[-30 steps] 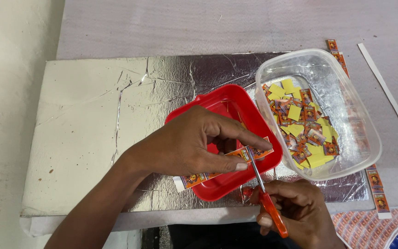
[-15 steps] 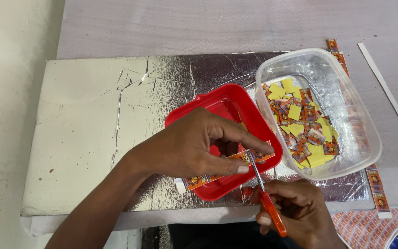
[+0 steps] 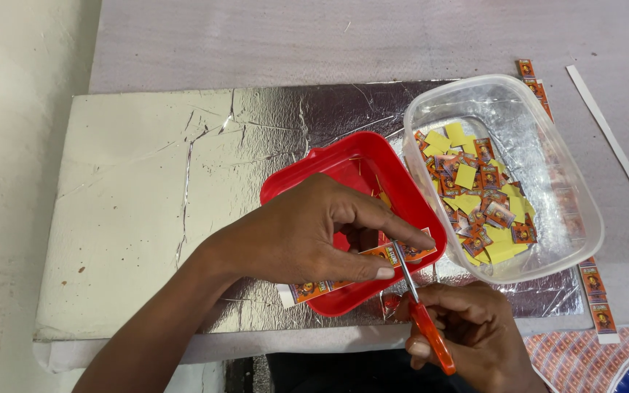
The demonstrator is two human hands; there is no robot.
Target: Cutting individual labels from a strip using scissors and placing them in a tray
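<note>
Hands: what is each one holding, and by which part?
Left hand pinches a printed paper strip near its right end. Right hand grips scissors by the orange handles.

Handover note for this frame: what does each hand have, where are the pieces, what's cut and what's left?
Left hand: pinches a printed strip over the red tray.
Right hand: holds orange-handled scissors, blades at the strip's right end.
Done: many cut squares, printed and yellow, lie in the clear tub at right.
Left: the rest of the held strip, plus uncut strips on the table beside the tub. All sits on a foil sheet.
</note>
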